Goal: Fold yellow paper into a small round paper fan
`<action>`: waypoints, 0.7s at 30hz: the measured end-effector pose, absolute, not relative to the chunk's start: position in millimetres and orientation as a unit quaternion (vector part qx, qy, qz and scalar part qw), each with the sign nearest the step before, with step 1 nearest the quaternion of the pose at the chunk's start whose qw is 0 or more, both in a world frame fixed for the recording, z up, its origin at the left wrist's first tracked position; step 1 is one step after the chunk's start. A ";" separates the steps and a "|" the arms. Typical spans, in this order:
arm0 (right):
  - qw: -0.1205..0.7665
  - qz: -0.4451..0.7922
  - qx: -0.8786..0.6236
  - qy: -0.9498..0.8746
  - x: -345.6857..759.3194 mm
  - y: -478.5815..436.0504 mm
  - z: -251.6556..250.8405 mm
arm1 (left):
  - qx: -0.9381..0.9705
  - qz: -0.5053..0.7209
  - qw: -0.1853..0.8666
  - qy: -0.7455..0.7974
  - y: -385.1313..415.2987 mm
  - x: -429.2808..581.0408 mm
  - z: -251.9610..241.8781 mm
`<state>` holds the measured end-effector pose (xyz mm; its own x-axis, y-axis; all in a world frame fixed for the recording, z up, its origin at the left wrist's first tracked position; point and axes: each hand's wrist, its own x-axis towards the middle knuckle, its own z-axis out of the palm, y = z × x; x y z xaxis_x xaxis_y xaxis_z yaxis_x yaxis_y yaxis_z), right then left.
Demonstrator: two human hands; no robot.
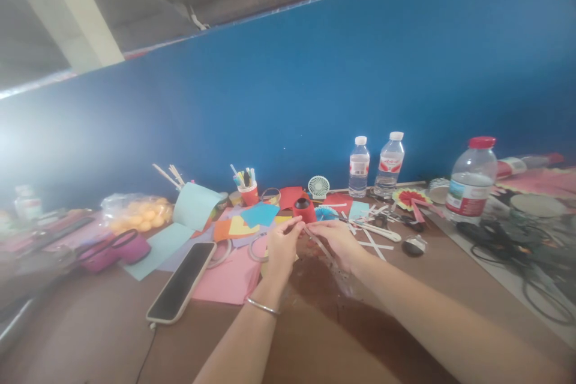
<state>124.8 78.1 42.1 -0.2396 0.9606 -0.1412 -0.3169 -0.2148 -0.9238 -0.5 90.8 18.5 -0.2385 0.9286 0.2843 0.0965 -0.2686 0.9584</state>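
Observation:
My left hand and my right hand meet over the middle of the brown table. Both pinch a thin pale strip that slants down to the right between them. The left wrist wears a thin metal bangle. Under and around the hands lie coloured paper sheets and a pink sheet. Just behind the hands stands a small red roll-like object.
A phone lies at the left with a cable. Behind it stand a pen cup, a small white fan, two water bottles and a larger red-capped bottle. White strips, cables, a blue wall.

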 end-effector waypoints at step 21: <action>0.481 0.585 -0.473 -0.450 120.9 81.3 34.4 | 0.508 0.610 0.349 0.498 88.8 -0.8 19.7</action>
